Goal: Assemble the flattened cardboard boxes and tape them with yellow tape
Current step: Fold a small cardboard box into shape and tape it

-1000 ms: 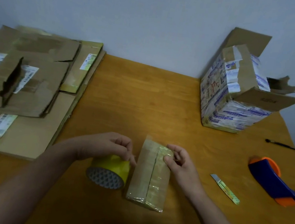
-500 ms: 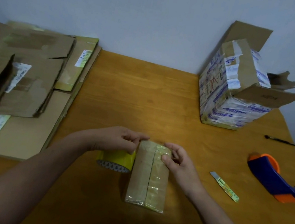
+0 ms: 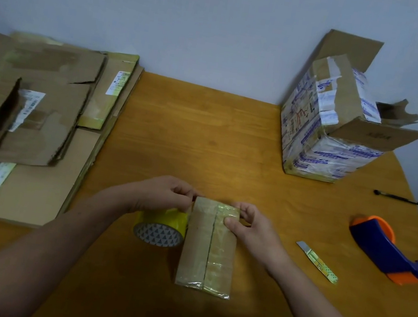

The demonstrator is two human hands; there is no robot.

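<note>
Head view: left hand (image 3: 162,196) gripped and half hid the yellow tape roll (image 3: 166,223); right hand (image 3: 252,230) pinched small box (image 3: 205,254); labels (image 3: 28,108) were illegible.

There is a single camera, worn on the person's head, facing forward and down across the table (image 3: 218,138). It is close in: both forearms enter from the bottom edge, and the left hand (image 3: 165,196) on the yellow tape roll (image 3: 163,228) and the right hand (image 3: 251,229) on the small box (image 3: 202,254) sit mid-frame. Past the hands, the wide lens takes in the wall (image 3: 194,22).
</note>
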